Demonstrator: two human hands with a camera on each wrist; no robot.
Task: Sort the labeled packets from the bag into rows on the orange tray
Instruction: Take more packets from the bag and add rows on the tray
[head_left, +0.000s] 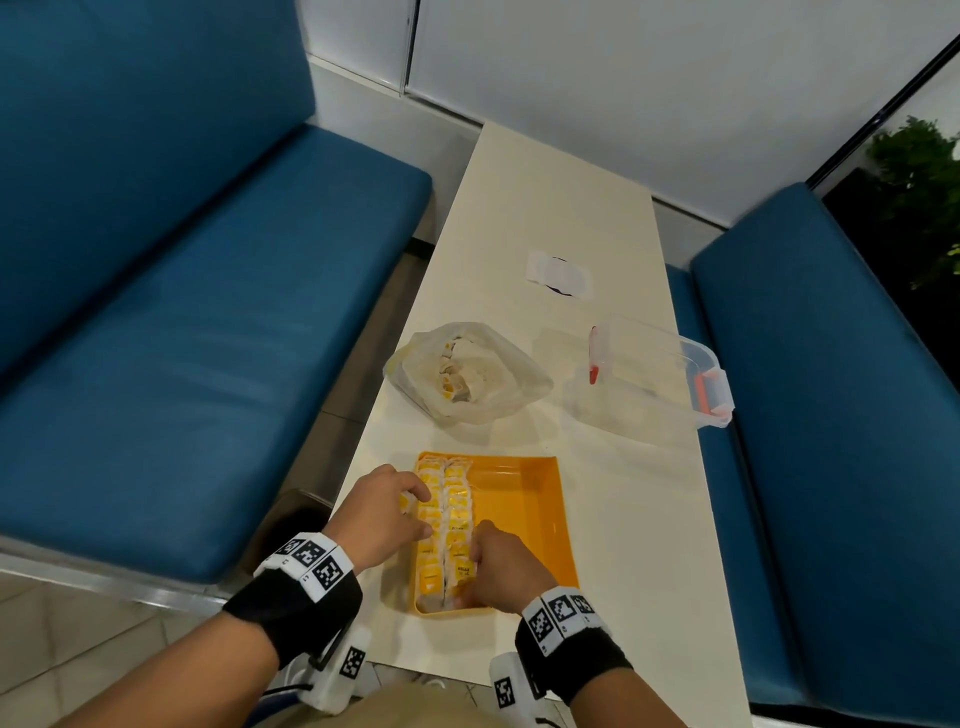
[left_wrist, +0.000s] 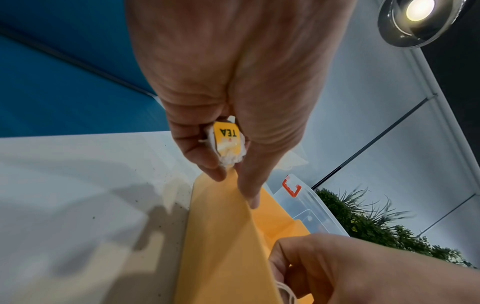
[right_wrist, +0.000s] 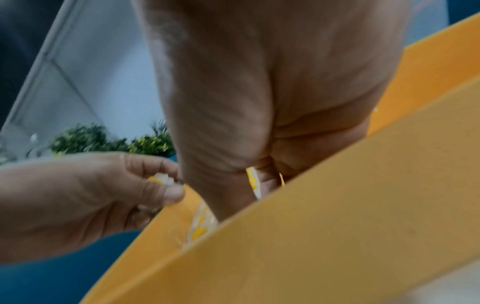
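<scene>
An orange tray (head_left: 535, 499) lies on the white table near me, with two rows of yellow-and-white tea packets (head_left: 451, 514) standing along its left side. My left hand (head_left: 405, 506) hovers over the tray's left edge and pinches a small stack of packets (left_wrist: 228, 142) labelled TEA. My right hand (head_left: 480, 564) reaches into the near end of the second row, its fingers curled round packets (right_wrist: 253, 182) there. A clear plastic bag (head_left: 467, 376) with more packets sits beyond the tray.
A clear lidded box (head_left: 654, 382) with orange clips stands at the right table edge. A white paper patch (head_left: 558, 274) lies farther up the table. Blue benches flank the narrow table on both sides.
</scene>
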